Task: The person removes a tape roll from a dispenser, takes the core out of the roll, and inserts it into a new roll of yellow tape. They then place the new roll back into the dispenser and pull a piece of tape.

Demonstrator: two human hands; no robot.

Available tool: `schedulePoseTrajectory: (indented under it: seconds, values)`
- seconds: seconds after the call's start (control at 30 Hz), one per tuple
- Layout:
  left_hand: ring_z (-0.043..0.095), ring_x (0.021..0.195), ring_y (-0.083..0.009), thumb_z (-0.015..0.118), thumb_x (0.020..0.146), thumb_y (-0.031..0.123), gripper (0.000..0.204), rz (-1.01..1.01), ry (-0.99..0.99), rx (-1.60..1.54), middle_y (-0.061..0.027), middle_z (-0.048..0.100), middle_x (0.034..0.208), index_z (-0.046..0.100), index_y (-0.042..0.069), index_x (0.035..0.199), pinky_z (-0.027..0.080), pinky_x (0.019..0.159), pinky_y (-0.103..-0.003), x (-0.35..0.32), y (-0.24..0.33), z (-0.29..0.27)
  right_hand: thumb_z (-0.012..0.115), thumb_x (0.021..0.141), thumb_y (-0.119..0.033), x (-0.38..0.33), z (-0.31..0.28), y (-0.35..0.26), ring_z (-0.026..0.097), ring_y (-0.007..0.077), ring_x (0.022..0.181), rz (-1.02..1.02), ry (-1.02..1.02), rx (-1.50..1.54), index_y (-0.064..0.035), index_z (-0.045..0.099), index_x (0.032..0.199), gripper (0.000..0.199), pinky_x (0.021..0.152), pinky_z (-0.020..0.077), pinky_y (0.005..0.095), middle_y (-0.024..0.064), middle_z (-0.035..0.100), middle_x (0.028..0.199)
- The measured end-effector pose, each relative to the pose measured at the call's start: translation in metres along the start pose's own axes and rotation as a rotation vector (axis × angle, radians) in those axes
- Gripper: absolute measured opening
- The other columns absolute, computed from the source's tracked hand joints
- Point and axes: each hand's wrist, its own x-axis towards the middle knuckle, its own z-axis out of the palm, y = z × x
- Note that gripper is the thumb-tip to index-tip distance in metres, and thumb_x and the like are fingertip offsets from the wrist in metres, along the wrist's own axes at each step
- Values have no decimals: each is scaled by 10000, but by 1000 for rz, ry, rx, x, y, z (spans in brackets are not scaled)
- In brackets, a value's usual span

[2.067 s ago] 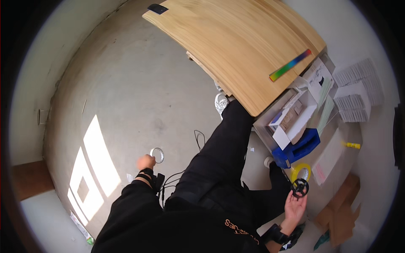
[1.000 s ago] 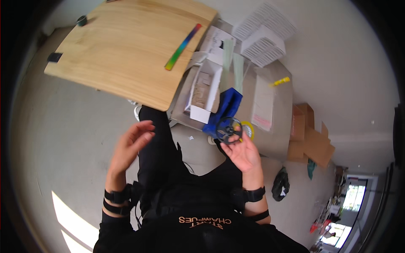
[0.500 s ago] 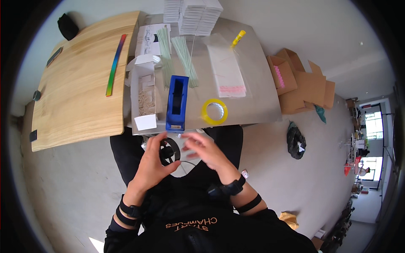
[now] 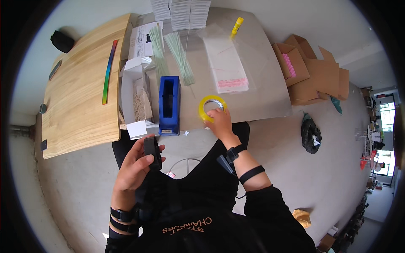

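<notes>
In my left hand [image 4: 133, 166], a round black wheel [image 4: 152, 154], which looks like the hub of a tape dispenser, is pinched on edge between thumb and fingers over my lap. My right hand [image 4: 222, 125] reaches onto the metal table and closes on the near side of a roll of yellow tape [image 4: 201, 110]. The roll lies flat, and some fingertips are in its centre hole. Between the hands, at the table's front edge, stands a blue tape dispenser [image 4: 169, 124] with a hollow slot.
Left of the dispenser is an open white box [image 4: 128, 90] with tan pieces inside. Behind lie pale green strips [image 4: 179, 57], clear plastic sleeves [image 4: 225, 63], a yellow glue stick [image 4: 237, 26] and stacked white boxes [image 4: 181, 14]. A wooden board [image 4: 80, 92] adjoins on the left; cartons [image 4: 314, 80] stand right.
My right hand has left the black wheel and moved right and forward onto the tape roll. My left hand has drawn slightly left with the wheel, now turned edge-on.
</notes>
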Motion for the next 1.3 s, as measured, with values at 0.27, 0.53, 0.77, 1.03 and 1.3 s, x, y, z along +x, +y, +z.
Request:
schedulePoseTrajectory:
  seconds: [0.27, 0.53, 0.77, 1.03, 1.3]
  values:
    - [524, 1108, -237, 473, 911, 352, 501, 175, -25, -75, -128, 543, 1156, 418, 12, 1274, 435, 884, -327, 28, -5, 10, 538, 904, -236, 0, -107, -42, 602, 216, 925, 727, 138, 1997, -8, 529, 1119, 313, 820, 484, 365, 88, 588, 1036]
    - [486, 1161, -309, 313, 935, 465, 512, 192, -111, -303, -208, 483, 1253, 452, 75, 1236, 371, 984, -351, 37, -4, 16, 474, 925, -226, -29, -127, -86, 589, 224, 952, 601, -27, 2154, -25, 503, 1179, 326, 879, 470, 418, 95, 574, 1068]
    - [379, 1222, -186, 685, 776, 153, 726, 408, -179, 157, -73, 417, 1265, 301, 46, 1382, 308, 1013, -339, 14, 4, 28, 435, 924, -217, -25, -126, -123, 549, 176, 976, 554, -82, 2109, -38, 523, 1170, 317, 895, 458, 430, 66, 571, 1086]
    - [447, 1153, -274, 770, 685, 152, 744, 795, 149, 797, -142, 421, 1254, 387, 43, 1314, 372, 972, -363, 17, -5, 36, 346, 954, -250, -26, -116, -143, 528, 220, 1090, 461, -88, 1957, -1, 454, 1233, 390, 938, 434, 397, 112, 538, 1198]
    - [475, 1107, -285, 824, 606, 169, 795, 849, 244, 944, -146, 440, 1222, 418, 38, 1277, 406, 939, -352, 18, -5, 39, 332, 960, -258, -30, -120, -148, 521, 227, 1110, 429, -49, 1957, 8, 440, 1238, 399, 945, 430, 405, 128, 529, 1209]
